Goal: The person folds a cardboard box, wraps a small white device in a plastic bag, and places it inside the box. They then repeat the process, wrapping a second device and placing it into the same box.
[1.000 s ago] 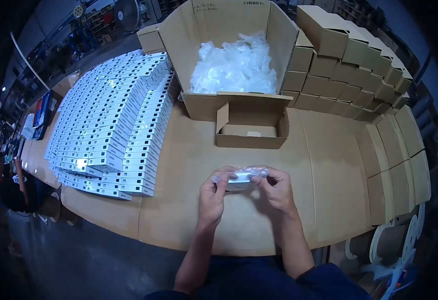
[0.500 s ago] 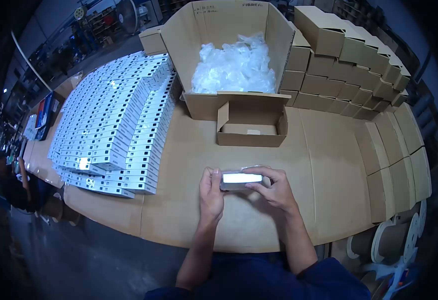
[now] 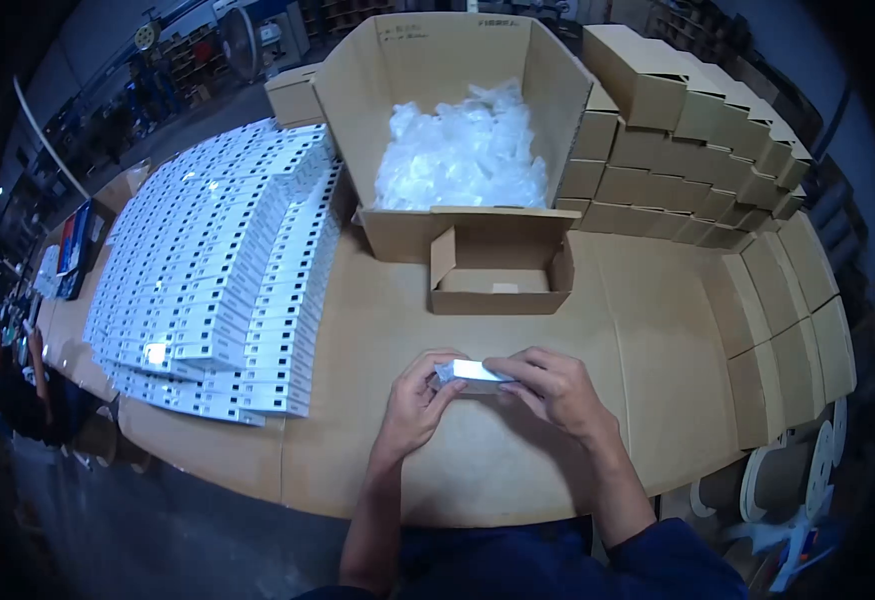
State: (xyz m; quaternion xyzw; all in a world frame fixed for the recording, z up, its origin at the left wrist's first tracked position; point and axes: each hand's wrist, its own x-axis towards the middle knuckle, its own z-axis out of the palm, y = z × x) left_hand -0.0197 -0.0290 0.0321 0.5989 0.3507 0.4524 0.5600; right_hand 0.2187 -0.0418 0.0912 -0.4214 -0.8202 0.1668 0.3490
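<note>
A small white box in clear plastic wrap (image 3: 473,371) is held between my two hands, over the cardboard-covered table (image 3: 358,440). My left hand (image 3: 420,405) grips its left end, thumb in front and fingers behind. At its right end, my right hand (image 3: 555,392) pinches it, with fingers across the top and the thumb below. The fingers hide part of the box. Just beyond my hands an open brown carton (image 3: 503,301) lies with its opening facing me; a small pale patch shows inside.
Stacks of white boxes (image 3: 188,290) cover the left of the table. A large carton (image 3: 438,60) of crumpled clear plastic bags (image 3: 458,150) stands behind. Brown cartons (image 3: 678,150) are piled back right, more (image 3: 793,350) along the right edge. A person (image 3: 28,380) is at far left.
My right hand has shifted its fingers over the top of the wrapped box, and the left thumb has moved down its front. The whole view has tilted slightly, so the scene sits lower.
</note>
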